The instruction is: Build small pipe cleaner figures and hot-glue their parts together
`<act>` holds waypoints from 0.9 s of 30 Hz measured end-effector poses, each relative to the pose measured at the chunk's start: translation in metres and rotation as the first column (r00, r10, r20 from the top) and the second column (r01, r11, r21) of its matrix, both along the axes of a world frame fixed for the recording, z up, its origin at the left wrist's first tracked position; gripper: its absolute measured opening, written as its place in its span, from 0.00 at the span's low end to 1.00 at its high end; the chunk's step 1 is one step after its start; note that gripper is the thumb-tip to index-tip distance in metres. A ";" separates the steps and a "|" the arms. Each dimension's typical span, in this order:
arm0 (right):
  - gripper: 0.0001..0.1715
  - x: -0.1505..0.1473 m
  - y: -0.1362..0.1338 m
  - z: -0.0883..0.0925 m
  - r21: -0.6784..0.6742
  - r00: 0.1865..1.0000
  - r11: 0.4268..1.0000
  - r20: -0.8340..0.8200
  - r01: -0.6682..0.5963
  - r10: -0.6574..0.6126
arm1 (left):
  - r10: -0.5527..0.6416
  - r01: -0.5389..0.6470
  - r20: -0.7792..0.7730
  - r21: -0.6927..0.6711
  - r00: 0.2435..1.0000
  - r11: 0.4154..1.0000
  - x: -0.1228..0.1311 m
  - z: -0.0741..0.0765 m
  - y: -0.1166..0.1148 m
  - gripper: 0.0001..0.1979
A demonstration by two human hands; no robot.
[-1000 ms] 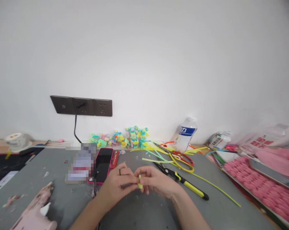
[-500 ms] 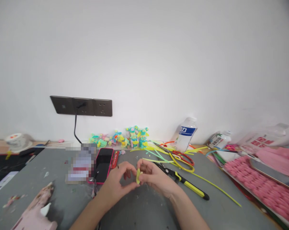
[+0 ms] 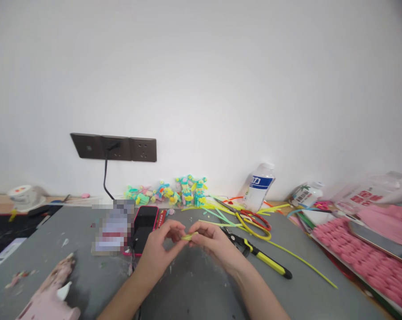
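Note:
A small yellow-green piece (image 3: 189,237) is pinched between both hands above the grey mat (image 3: 194,289). My left hand (image 3: 162,244) grips its left end between thumb and fingertips. On the other end, the thumb and index finger of my right hand (image 3: 216,244) are closed. The piece lies roughly level, partly covered by the fingertips. Just right of my right hand are pliers with yellow-and-black handles (image 3: 267,261). A phone with a pink edge (image 3: 145,226) lies behind my left hand.
Small colourful figures (image 3: 187,191) stand along the wall. Scissors (image 3: 254,224) and thin coloured strips (image 3: 304,262) lie to the right, near a bottle (image 3: 260,189) and a pink woven item (image 3: 364,258). A pink glue-gun-like tool (image 3: 52,293) sits front left.
The yellow-green piece has turned from upright to nearly level. My left fingertips have moved up and closed on its left end, and my right fingers have shifted slightly.

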State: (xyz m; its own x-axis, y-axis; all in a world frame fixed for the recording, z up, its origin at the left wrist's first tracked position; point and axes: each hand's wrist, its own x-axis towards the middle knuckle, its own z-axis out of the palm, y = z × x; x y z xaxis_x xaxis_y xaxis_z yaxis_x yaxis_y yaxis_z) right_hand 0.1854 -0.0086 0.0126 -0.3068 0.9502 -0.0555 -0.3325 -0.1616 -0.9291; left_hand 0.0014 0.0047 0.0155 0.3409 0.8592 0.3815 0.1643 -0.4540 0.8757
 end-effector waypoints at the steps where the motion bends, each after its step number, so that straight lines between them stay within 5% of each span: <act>1: 0.16 0.000 0.000 0.000 -0.007 1.000 1.000 -0.004 0.015 -0.015 | 0.013 -0.013 0.028 -0.007 1.000 1.000 0.000 0.000 0.000 0.07; 10: 0.16 -0.004 0.002 0.001 0.068 0.991 0.994 0.096 0.084 -0.091 | 0.038 -0.038 -0.039 -0.006 0.999 0.999 0.000 0.003 0.004 0.04; 17: 0.20 -0.010 0.003 0.000 0.158 0.962 0.976 0.206 0.148 -0.179 | 0.023 -0.025 -0.012 -0.174 1.000 0.984 -0.002 0.002 0.005 0.08; 27: 0.20 -0.018 -0.007 0.005 0.399 0.829 0.911 0.469 0.109 -0.305 | 0.083 -0.090 -0.089 -0.079 0.993 0.993 -0.005 0.004 0.005 0.11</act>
